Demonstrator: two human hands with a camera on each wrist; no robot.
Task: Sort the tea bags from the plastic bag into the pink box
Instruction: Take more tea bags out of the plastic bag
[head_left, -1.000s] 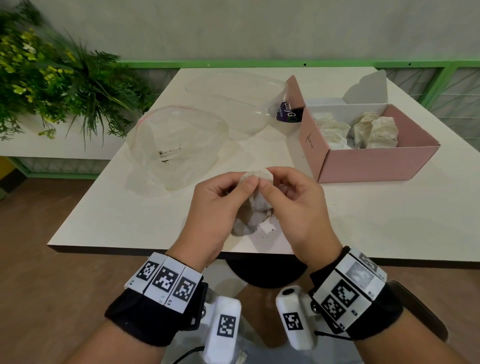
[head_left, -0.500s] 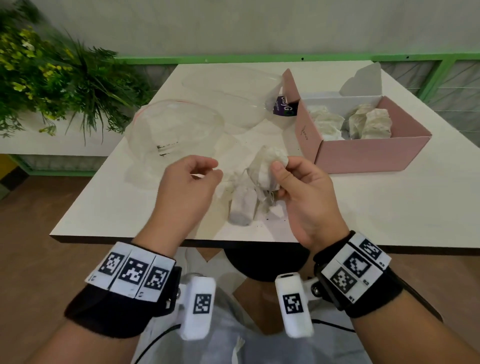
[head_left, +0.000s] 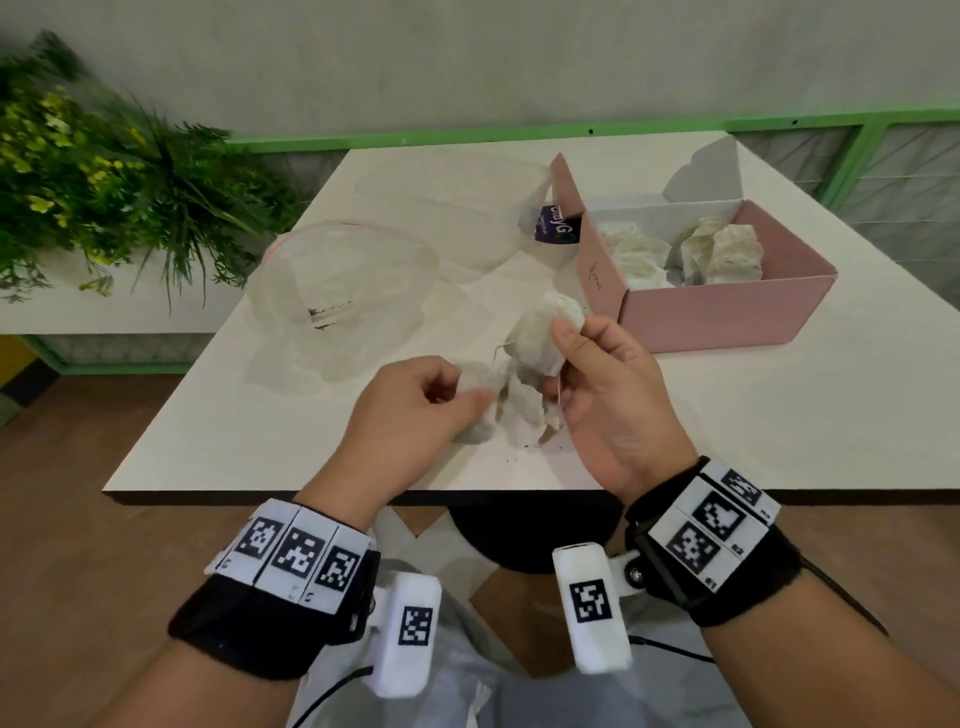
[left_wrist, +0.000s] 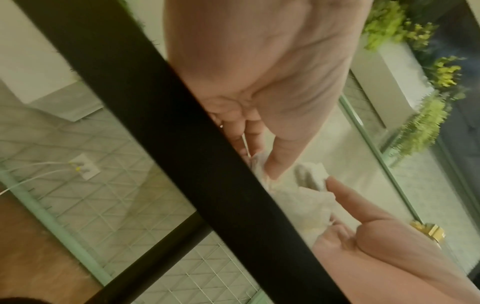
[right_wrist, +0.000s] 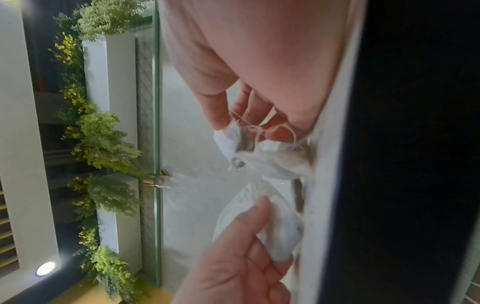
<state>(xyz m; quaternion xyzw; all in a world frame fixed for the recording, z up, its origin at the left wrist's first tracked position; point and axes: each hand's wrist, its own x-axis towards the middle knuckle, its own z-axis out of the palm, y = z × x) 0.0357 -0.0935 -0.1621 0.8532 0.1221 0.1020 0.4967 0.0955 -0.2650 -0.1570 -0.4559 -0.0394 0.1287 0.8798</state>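
Note:
My right hand (head_left: 567, 340) pinches a white tea bag (head_left: 540, 332) and holds it just above the table, its string (right_wrist: 262, 131) looped over the fingers. To its left, my left hand (head_left: 470, 391) grips another tea bag (head_left: 480, 382) at the top of a small pile of tea bags (head_left: 522, 415) on the white table (head_left: 727, 415). The right wrist view shows my left thumb (right_wrist: 255, 207) pressed on that bag (right_wrist: 281, 234). The pink box (head_left: 706, 317) stands open at the right with several tea bags (head_left: 727, 252) inside. The clear plastic bag (head_left: 343, 291) lies open at the left.
A second clear plastic bag (head_left: 457, 208) lies further back, with a purple label (head_left: 555, 228) beside the box's left flap. Green plants (head_left: 104, 171) stand left of the table. The table's black front edge (left_wrist: 182, 144) runs just below my wrists.
My hands parted from one clump of bags. The right hand lifted one tea bag up and right; the left hand let go, then took hold of another bag on the pile.

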